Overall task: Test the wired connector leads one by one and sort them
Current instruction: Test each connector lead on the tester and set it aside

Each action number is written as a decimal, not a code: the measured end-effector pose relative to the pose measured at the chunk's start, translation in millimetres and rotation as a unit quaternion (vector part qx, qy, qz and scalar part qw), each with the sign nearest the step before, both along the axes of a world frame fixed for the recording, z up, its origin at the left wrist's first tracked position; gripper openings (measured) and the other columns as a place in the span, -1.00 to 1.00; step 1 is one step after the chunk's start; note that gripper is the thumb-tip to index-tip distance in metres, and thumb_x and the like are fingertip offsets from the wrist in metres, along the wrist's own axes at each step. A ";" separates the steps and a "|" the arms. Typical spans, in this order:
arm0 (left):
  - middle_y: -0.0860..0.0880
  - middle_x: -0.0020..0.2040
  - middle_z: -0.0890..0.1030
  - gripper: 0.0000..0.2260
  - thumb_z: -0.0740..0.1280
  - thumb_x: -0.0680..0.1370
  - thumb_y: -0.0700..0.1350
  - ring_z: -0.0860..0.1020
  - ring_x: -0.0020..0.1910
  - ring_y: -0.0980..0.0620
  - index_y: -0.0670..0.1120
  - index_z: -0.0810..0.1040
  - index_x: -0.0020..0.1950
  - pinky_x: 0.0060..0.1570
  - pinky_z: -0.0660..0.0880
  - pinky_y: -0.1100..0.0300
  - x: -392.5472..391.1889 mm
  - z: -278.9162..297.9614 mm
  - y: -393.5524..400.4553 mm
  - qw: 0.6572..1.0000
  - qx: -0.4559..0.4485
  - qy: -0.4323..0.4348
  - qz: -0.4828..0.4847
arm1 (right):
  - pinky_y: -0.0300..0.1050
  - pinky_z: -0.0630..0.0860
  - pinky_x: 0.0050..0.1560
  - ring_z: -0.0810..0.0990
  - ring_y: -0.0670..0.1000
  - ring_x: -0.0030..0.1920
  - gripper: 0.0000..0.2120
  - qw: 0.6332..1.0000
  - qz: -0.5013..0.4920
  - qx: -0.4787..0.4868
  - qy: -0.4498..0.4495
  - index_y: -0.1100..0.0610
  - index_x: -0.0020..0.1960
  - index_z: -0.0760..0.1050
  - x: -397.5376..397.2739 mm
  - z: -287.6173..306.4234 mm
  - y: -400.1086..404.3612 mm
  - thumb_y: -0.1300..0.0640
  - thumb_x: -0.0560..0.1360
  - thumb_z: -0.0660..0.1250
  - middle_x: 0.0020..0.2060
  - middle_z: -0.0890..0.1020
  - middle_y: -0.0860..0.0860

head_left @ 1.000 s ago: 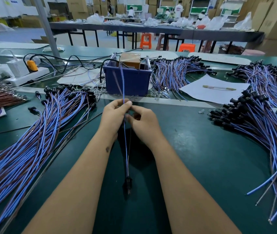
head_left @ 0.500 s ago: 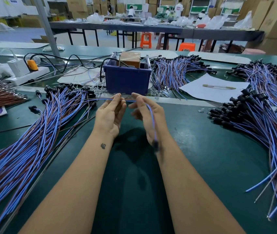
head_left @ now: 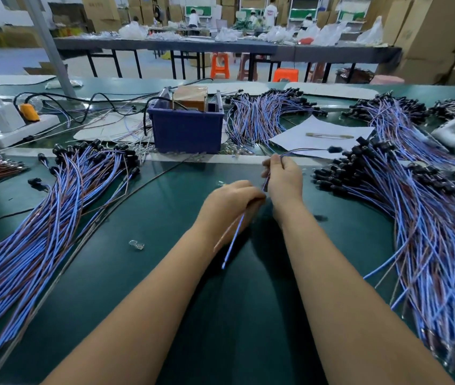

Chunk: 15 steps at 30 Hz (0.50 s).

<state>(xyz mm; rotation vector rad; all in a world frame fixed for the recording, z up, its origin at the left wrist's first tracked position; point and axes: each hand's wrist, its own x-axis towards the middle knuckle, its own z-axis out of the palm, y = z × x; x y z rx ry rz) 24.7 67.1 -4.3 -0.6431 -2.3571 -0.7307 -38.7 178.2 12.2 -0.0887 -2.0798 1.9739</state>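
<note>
Lead [head_left: 269, 177]: held between both hands above the table [head_left: 165, 273]; black connector end [head_left: 335, 149] points right, over the paper [head_left: 320, 134]; bare wire ends [head_left: 231, 245] trail toward the person, blurred.
Right hand [head_left: 284, 182]: grip closed, fingers pinching the lead near its middle.
Left hand [head_left: 229, 204]: grip curled round the lead's wire end.
Left pile [head_left: 40, 218]: leads fanned on the table.
Right pile [head_left: 429, 218]: leads fanned on the table.
Bin [head_left: 187, 129]: blue, behind the hands.

Legible text: none that I can read. Printing on the cardboard boxes [head_left: 101, 8] at the far wall is too small and blurred; nothing on my counter [head_left: 165, 273] carries markings.
</note>
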 end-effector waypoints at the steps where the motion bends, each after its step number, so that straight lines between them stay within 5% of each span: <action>1: -0.13 -0.28 0.56 -0.93 0.38 0.48 -0.22 0.55 -0.31 -0.18 -0.14 0.66 -0.14 -0.32 0.52 0.01 2.3 1.7 15.0 1.000 -0.008 0.003 -0.015 | -0.09 0.37 -0.23 0.44 0.03 -0.33 -0.67 0.998 0.001 0.063 -0.009 0.10 -0.24 0.45 -2.9 2.8 13.7 0.15 0.67 0.10 -0.39 0.47 0.00; 6: -0.10 -0.16 0.64 -0.69 0.29 0.41 -0.39 0.58 -0.20 -0.14 -0.11 0.66 0.04 -0.15 0.54 -0.02 6.7 4.6 91.8 0.986 0.086 -0.113 -0.092 | -0.06 0.42 -0.15 0.54 0.12 -0.13 -0.71 0.957 -0.032 0.286 -0.029 0.14 -0.11 0.61 -3.1 16.2 97.1 0.12 0.62 0.15 -0.19 0.62 0.09; 10: -0.09 0.09 0.65 -0.64 0.26 0.51 -0.28 0.62 -0.01 -0.11 -0.07 0.50 0.29 0.09 0.53 -0.02 10.8 2.5 147.0 0.947 0.135 -0.249 -0.154 | -0.08 0.23 -0.38 0.44 0.11 -0.26 -0.62 0.918 -0.104 0.381 -0.040 0.10 -0.34 0.44 5.3 27.1 157.3 0.05 0.63 0.16 -0.39 0.48 -0.02; 15: -0.22 0.04 0.60 -0.63 0.11 0.27 -0.15 0.57 0.03 -0.23 -0.09 0.31 0.07 0.05 0.53 -0.14 21.8 8.3 198.5 0.890 0.201 -0.375 -0.164 | -0.10 0.27 -0.31 0.50 0.15 -0.18 -0.72 0.869 -0.138 0.467 -0.086 0.13 -0.15 0.55 13.9 25.7 197.8 0.02 0.61 0.19 -0.29 0.55 0.01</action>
